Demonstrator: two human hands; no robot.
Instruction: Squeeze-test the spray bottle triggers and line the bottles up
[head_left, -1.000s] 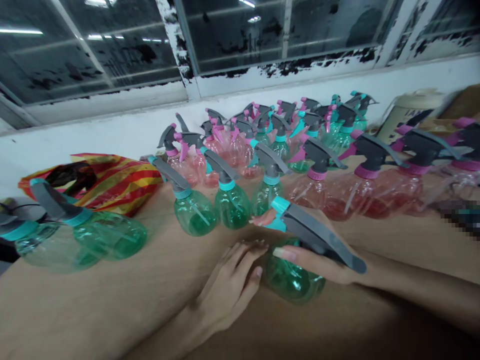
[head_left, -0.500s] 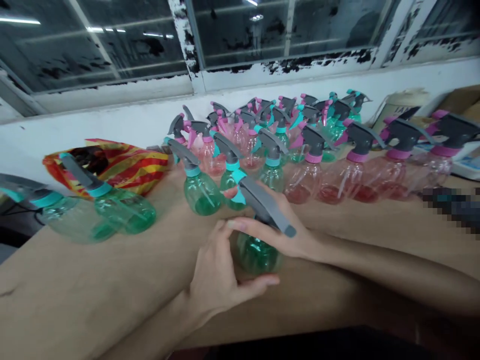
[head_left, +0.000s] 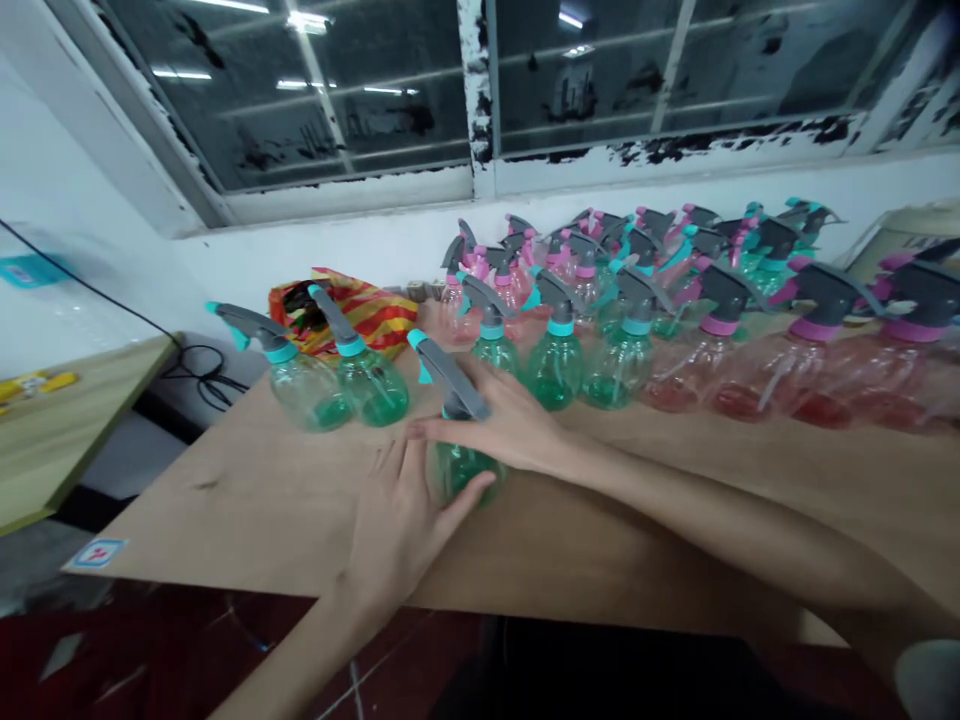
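Above the front part of the table (head_left: pixel 255 510), a spray bottle (head_left: pixel 459 462) is held nearly upright: rounded clear-green body, long grey lever, small turquoise nozzle. The right hand (head_left: pixel 517 425) grips its neck, thumb hiding part; the left hand (head_left: pixel 397 520) curves about the body, whether gripping I cannot tell. Behind lie a red-and-yellow bag (head_left: pixel 375 320), pink bottles (head_left: pixel 780 365) and green bottles (head_left: pixel 555 365).
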